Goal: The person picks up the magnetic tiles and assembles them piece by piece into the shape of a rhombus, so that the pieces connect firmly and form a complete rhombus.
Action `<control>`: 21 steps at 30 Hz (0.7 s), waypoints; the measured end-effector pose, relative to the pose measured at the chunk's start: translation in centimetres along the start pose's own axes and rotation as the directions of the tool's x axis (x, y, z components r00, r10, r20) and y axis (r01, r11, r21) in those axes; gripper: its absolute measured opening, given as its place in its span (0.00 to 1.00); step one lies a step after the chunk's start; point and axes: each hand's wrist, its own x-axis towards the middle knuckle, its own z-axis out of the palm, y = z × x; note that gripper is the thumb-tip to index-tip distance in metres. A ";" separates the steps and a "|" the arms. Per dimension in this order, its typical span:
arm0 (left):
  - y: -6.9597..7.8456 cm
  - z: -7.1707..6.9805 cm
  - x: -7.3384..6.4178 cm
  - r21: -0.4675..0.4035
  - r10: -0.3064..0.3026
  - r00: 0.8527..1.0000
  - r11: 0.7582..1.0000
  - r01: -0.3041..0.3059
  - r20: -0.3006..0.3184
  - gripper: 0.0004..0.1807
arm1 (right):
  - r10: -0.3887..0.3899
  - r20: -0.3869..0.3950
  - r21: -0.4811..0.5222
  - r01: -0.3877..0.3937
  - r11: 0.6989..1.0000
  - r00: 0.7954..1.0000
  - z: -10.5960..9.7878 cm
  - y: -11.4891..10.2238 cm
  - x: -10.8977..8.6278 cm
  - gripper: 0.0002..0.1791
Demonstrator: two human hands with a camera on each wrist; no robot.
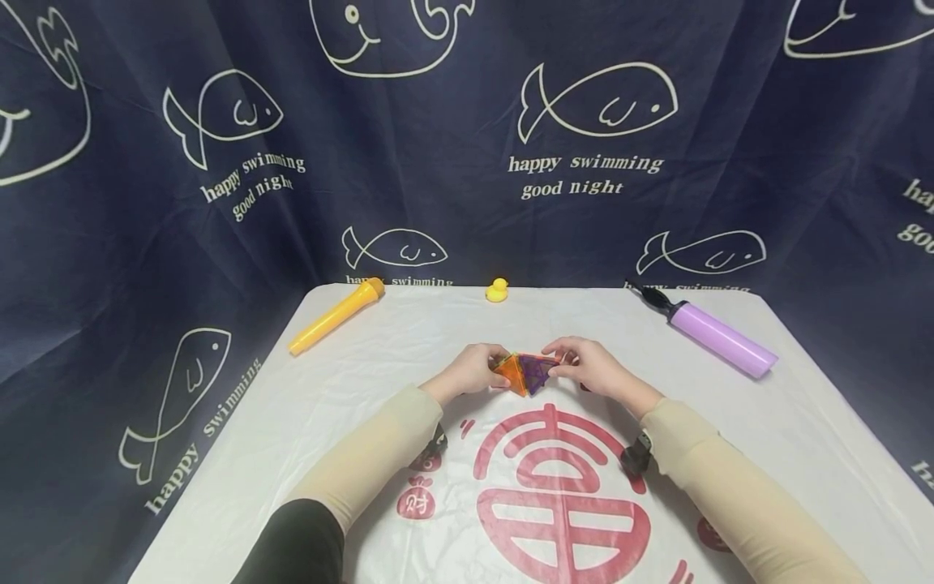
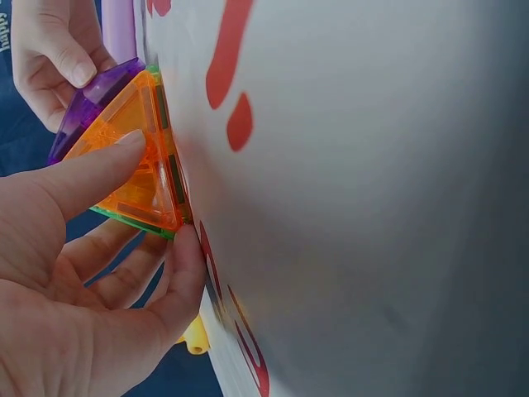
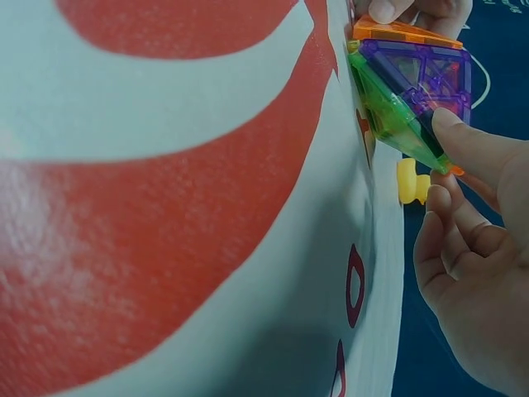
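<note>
Translucent magnetic tiles, joined edge to edge, form a small pointed shape between the two hands. In the head view an orange triangular tile [image 1: 512, 376] faces the left, with a purple tile [image 1: 536, 375] beside it. A green tile [image 3: 395, 124] shows along the lower side in the right wrist view. My left hand [image 1: 472, 370] grips the orange side, thumb on its face and fingers around the edge. On the other side my right hand [image 1: 589, 369] pinches the purple side between thumb and fingers. The inside of the shape is partly hidden.
A yellow microphone-shaped toy [image 1: 337, 316] lies at the table's back left. The yellow rubber duck [image 1: 498, 290] stands at the back edge. To the right lies a purple hand pump [image 1: 718, 337] with a black end. A white cloth with red print [image 1: 562, 519] covers the table.
</note>
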 end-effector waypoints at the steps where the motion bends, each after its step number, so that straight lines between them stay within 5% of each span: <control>1: -0.1 0.0 0.0 -0.002 0.002 1.000 1.000 -0.002 -0.001 0.25 | 0.005 0.002 0.005 -0.005 1.000 1.000 0.0 0.0 0.0 0.17; 13: -0.3 0.1 0.4 -0.041 -0.019 1.000 0.999 0.019 -0.003 0.23 | 0.018 -0.022 0.022 -0.017 1.000 1.000 0.3 0.1 0.3 0.15; 21: -0.1 -0.5 1.3 0.016 -0.049 0.999 0.999 0.049 -0.003 0.24 | 0.077 -0.035 0.030 -0.076 0.997 0.996 0.6 0.2 1.0 0.16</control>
